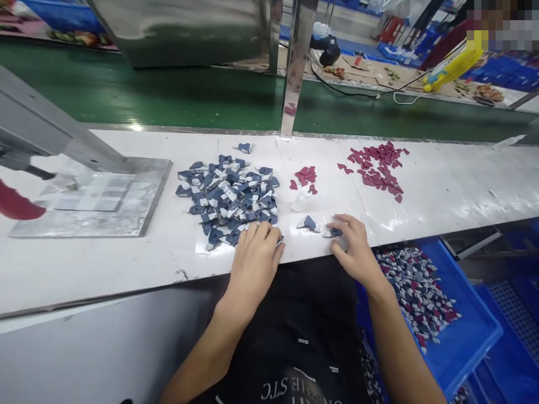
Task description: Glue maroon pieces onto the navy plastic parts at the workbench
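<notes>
My left hand (257, 255) is at the near edge of a heap of small blue-and-white plastic pieces (227, 193). Its fingers are curled, and a bit of a dark piece shows by the thumb; the fingers hide most of it. On the right, my right hand (356, 247) has its thumb and fingers around one small blue plastic piece (335, 232) at the table surface. Another blue-and-white piece (310, 223) lies between the hands. Behind it is a small group of dark red pieces (306, 175).
A larger spread of dark red pieces (381, 168) lies farther right on the white table (455, 185). At left stands a metal press (155, 196). Below right, a blue bin (471, 331) holds many mixed pieces. A metal post (292, 73) rises at the back edge, with a green belt (202, 101) behind.
</notes>
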A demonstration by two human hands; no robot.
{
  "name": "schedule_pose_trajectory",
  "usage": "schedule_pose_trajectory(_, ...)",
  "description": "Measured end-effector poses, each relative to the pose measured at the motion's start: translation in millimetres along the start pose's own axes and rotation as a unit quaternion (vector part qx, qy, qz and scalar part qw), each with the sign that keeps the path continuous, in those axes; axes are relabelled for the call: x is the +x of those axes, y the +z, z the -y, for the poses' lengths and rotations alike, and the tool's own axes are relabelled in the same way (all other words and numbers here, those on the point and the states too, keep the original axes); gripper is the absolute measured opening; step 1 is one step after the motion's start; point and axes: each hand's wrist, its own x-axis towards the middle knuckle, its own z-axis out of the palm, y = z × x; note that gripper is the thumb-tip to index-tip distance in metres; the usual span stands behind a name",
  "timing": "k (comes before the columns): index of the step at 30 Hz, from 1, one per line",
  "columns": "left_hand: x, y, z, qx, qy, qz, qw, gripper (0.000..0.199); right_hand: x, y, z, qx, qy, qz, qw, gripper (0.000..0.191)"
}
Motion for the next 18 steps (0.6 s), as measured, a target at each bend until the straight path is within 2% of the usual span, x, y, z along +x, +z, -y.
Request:
schedule_pose_trajectory(2, -0.1, 2.2, -0.6, -0.043, 0.022, 0.013, 0.999, 0.010, -1.9, -2.3, -6.4, -0.001, 0.010, -0.028, 1.000, 0.029)
schedule_pose_trajectory(6, -0.4, 9.1, -12.3, -0.115, 0.061, 0.038, 0.991, 0.014, -1.0, 3.4, -12.0, -0.002, 0.030, -0.082, 0.996, 0.029)
schedule_pose_trajectory(12, 9.5, 22.5, -33.1, -0.131, 0.147, 0.051, 0.979, 0.021, 5.7, 10.9, 8.0, -0.034, 0.041, -0.164, 0.985, 0.025)
schedule_pose_trajectory(14, 12.9, 24.8, -32.6, -0.130, 0.164, 0.051, 0.977, 0.024, 10.9, 10.5, 19.7, -0.043, 0.013, -0.142, 0.989, 0.026)
schedule_pose_trajectory(18, 18.1, 23.3, -21.9, -0.124, 0.139, 0.029, 0.982, 0.031, 28.9, 10.4, 36.1, -0.036, -0.059, 0.026, 0.997, 0.035)
